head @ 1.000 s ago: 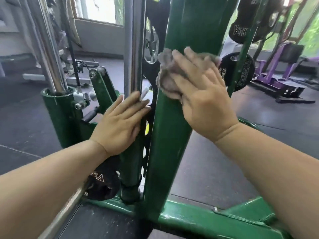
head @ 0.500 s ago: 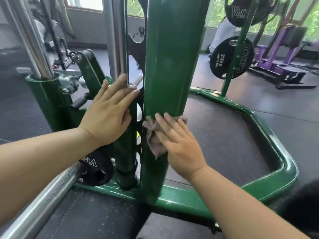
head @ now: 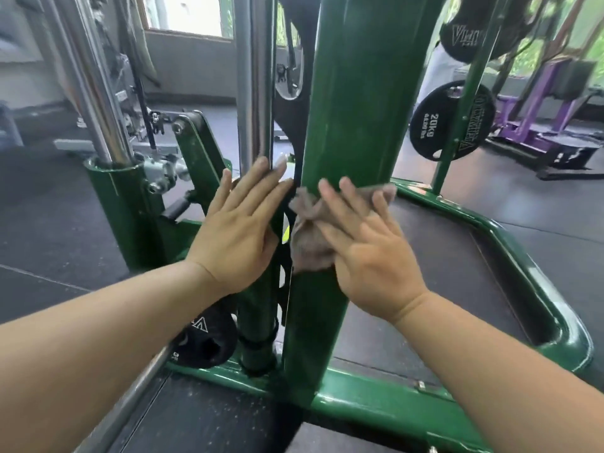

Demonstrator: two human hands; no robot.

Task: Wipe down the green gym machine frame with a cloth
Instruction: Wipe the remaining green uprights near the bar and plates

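The head view looks down along a thick green upright post [head: 353,125] of the gym machine, which runs from the top centre of the frame down to a green base rail [head: 376,397] across the bottom. The right hand [head: 369,253], centre right, lies flat with its fingers straight and spread, pressing a grey-brown cloth [head: 309,237] against the post's front face — the cloth bunches out past the fingers on the left and shows again at the fingertips on the right edge of the post. The left hand [head: 238,230], just left of centre, is also flat, fingers straight and together, resting on a chrome guide rod [head: 255,76] where it meets its green sleeve [head: 258,305]; it curls round nothing.

In the lower left a chrome bar [head: 130,400] slants toward the corner, with a black weight plate [head: 206,338] beside the foot of the sleeve. At upper left stands a second chrome rod [head: 98,93] set in a green socket [head: 117,204]. The green rail curves round the right side of the frame [head: 539,289], enclosing dark rubber floor [head: 441,273]. At upper right a black plate marked 20kg [head: 438,125] hangs on a thin green post (another plate sits above it, partly cut off), and purple equipment [head: 539,119] stands behind on the floor.
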